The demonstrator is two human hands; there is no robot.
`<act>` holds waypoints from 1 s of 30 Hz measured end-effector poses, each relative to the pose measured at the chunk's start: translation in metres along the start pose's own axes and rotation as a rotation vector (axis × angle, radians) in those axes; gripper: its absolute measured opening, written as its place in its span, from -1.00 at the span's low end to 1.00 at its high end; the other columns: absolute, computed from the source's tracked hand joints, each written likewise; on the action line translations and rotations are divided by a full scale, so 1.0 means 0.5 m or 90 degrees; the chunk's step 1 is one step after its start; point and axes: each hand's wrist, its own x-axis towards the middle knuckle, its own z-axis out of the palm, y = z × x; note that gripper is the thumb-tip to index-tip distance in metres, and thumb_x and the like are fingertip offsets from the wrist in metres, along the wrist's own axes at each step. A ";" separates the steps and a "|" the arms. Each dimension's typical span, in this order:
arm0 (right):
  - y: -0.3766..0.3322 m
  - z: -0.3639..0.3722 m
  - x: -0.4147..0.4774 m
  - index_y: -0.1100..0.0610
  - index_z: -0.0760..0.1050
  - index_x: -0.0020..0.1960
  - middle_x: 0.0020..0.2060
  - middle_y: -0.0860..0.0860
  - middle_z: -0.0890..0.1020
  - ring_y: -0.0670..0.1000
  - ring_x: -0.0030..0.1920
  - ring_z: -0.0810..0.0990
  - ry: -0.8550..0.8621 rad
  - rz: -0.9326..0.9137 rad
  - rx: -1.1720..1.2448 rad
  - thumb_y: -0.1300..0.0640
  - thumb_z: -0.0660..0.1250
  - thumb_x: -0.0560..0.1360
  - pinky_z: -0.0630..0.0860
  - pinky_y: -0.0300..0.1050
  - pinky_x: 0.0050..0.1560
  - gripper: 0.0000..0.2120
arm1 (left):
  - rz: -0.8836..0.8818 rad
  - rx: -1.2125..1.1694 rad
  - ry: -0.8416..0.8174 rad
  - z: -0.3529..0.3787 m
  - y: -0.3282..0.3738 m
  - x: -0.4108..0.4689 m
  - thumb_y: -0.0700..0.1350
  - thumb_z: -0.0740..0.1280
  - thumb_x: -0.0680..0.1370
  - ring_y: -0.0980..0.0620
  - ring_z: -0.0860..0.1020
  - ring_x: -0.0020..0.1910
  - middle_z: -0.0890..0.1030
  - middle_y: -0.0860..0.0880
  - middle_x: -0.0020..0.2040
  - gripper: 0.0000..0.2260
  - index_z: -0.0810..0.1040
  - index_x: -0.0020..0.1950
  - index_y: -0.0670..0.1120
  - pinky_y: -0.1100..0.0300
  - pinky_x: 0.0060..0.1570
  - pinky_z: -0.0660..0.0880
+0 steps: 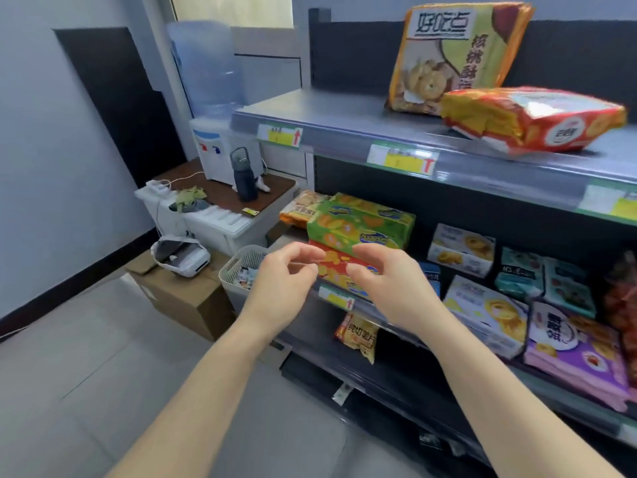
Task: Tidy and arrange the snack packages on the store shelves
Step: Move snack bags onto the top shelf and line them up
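Observation:
A green cracker pack [358, 224] lies on top of a red cracker pack [336, 265] at the left end of the middle shelf [386, 313]. My left hand [282, 288] and my right hand [389, 281] hover just in front of the red pack, fingers loosely curled, holding nothing. An orange biscuit pack [300, 210] lies behind the green one. On the top shelf [344, 132] an orange-green cookie bag [455, 56] stands upright and a red-orange bag [534, 119] lies flat in front of it.
Several white, teal and purple cookie boxes [482, 312] fill the middle shelf to the right. A chip bag [358, 338] sits on the lower shelf. Left of the shelving stand a white basket [238, 267], cardboard boxes [186, 301], a water dispenser [213, 153] and a dark bottle [244, 175].

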 end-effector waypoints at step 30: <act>-0.001 0.386 0.537 0.11 0.37 0.34 0.22 0.08 0.51 0.03 0.07 0.48 0.011 0.262 0.175 0.10 0.23 0.56 0.38 -0.18 -0.06 -0.65 | -0.115 0.123 -0.109 -0.135 -0.350 0.584 -0.24 0.22 0.57 0.04 0.50 0.02 0.57 -0.02 0.04 -0.76 0.53 0.21 -0.13 0.20 -0.01 0.40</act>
